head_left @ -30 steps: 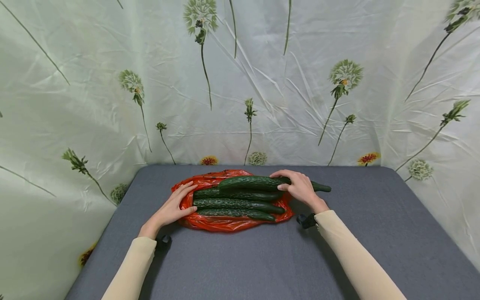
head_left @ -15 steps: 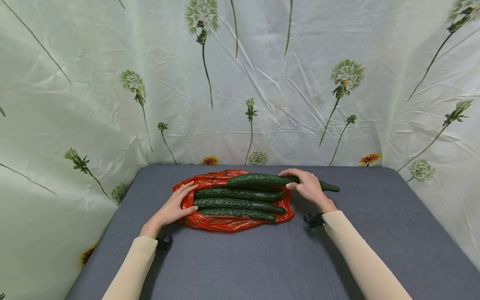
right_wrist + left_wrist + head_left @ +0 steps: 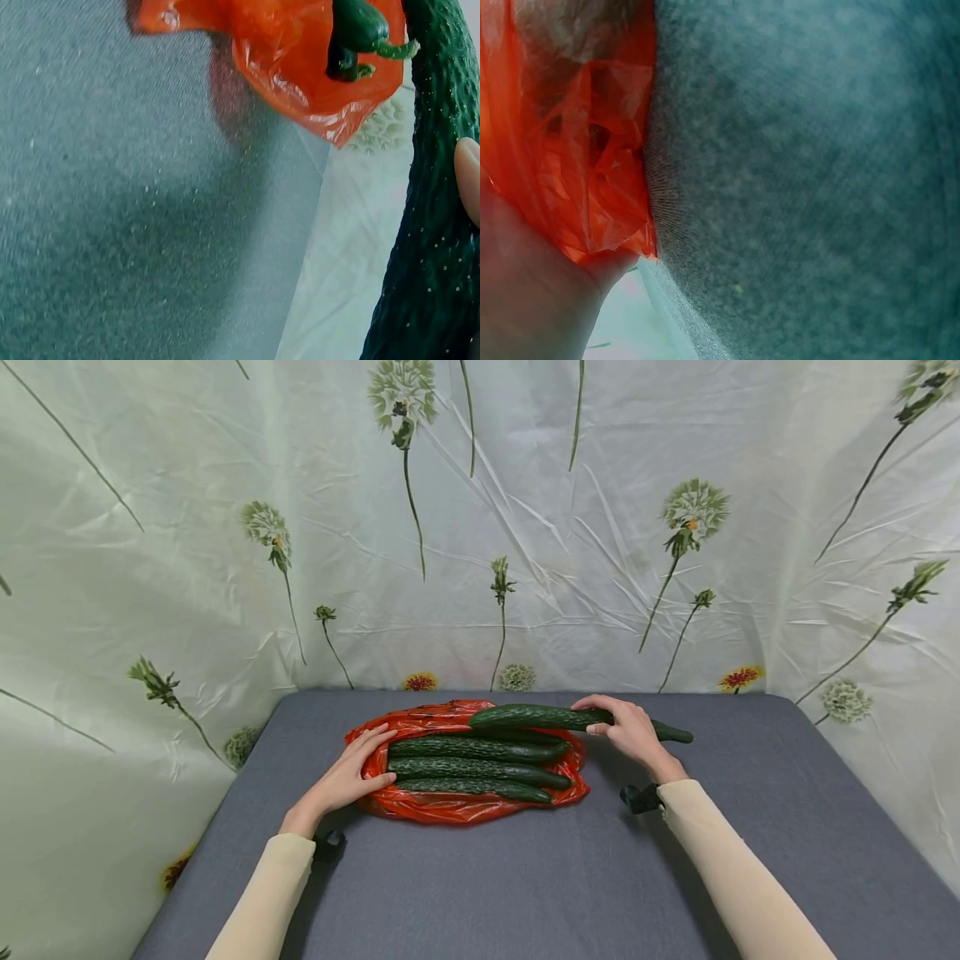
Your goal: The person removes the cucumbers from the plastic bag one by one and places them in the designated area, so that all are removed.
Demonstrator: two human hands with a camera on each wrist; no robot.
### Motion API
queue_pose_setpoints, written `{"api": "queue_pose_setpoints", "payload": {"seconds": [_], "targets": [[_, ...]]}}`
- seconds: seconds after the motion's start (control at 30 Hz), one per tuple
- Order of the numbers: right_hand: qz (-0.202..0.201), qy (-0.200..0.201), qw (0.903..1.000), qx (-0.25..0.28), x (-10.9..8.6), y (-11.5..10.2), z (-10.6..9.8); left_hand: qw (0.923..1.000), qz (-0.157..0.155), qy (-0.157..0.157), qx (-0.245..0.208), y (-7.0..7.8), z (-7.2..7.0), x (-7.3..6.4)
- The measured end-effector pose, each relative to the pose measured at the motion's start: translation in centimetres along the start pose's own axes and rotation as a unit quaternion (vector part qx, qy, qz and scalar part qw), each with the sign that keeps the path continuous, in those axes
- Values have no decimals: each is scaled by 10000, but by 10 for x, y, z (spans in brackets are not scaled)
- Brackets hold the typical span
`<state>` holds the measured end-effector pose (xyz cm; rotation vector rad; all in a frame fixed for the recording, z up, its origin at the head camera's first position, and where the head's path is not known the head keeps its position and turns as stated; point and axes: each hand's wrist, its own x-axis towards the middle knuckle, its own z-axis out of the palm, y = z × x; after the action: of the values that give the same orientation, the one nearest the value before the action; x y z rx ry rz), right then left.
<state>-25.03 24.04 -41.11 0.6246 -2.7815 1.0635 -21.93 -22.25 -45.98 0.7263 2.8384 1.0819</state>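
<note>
My right hand grips a long dark green cucumber near its stem end, fingers over the far side and thumb on the near side. In the right wrist view, the thumb lies along the bumpy skin of this cucumber. It is raised above the far side of a red plastic bag, in whose opening several cucumbers lie side by side. My left hand rests on the bag's left end with fingers spread and mostly straight. In the left wrist view, red film hides most of that hand.
The bag lies on a grey cloth-covered table, toward its back edge. Behind and at the sides hangs a pale curtain printed with flowers. A dark strap-mounted device sits at my right wrist, another at my left.
The gripped cucumber has moved to the right and slightly up with my right hand, uncovering more of the cucumbers beneath. My left hand stays at the bag's left end.
</note>
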Motion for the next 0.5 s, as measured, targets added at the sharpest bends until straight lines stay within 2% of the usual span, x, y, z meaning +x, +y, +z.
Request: {"api": "queue_pose_setpoints", "payload": {"seconds": [0.5], "targets": [[198,20,9998,-41,-5,15,-12,9999,-85,-40,-112,-1,1,0]]}}
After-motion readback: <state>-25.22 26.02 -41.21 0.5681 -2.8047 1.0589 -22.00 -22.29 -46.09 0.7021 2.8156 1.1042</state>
